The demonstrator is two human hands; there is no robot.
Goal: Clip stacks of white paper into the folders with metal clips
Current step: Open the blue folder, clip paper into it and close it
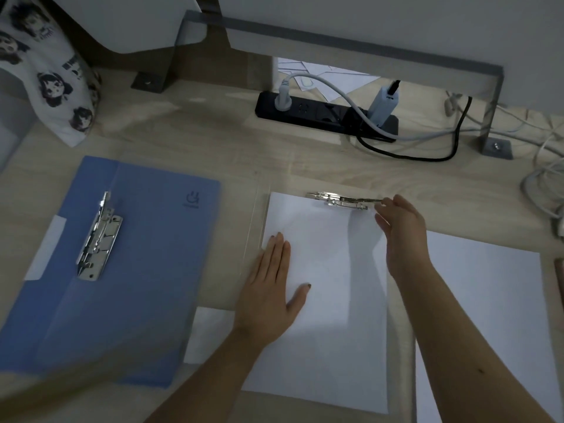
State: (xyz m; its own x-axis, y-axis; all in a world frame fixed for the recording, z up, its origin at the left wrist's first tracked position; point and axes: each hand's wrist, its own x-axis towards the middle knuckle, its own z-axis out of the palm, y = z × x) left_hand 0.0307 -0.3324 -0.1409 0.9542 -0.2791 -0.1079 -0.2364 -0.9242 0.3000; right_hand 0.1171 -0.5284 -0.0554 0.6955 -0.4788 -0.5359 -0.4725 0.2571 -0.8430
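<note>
White paper stack [329,300] lies in front of us on a clear folder [255,227], whose transparent edge shows along the stack's left side. The stack's top edge sits at the folder's metal clip [341,200]. Our left hand [271,288] lies flat on the lower left part of the stack, fingers straight and close together and thumb spread out to the right, pressing the sheets down. Our right hand [403,236] reaches over the stack's upper right corner with loosely extended fingers. A fingertip touches the right end of the clip's lever while the thumb hangs apart just below it, so we see no pinch. To the left, well apart from the stack, a blue folder [152,270] lies open on the wooden desk [213,148] with its own lever clip [97,239] running down the spine. A second paper stack [488,315] lies to the right, just beside our right forearm, and a loose white sheet [207,334] pokes out between the blue folder and our left wrist. Near the far edge of the desk sits a black power strip [305,112] with plugs and cables, and a printed cloth bag [52,71] stands at the far left.
</note>
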